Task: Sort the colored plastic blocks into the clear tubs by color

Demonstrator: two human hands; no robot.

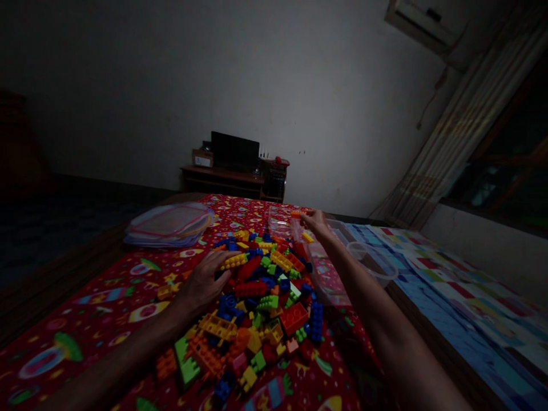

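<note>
A big pile of plastic building blocks [268, 302] in red, yellow, orange, green and blue lies on the red patterned cloth [141, 297]. At the pile's left edge, my left hand [209, 279] has its fingers and thumb around one end of a long yellow building block [234, 261]. Farther off and to the right, my right hand [315, 222] pinches a small orange building block [295, 214] above clear plastic containers [280, 222]. A yellow block [307, 237] sits among these containers, under the right wrist. My right forearm hides part of them.
Stacked plastic lids [169, 225] lie on the cloth at the left. A round clear tub [377, 262] stands right of my right forearm, near a blue patterned cloth [436, 297]. At the far wall is a desk [226, 174] with a monitor [235, 151].
</note>
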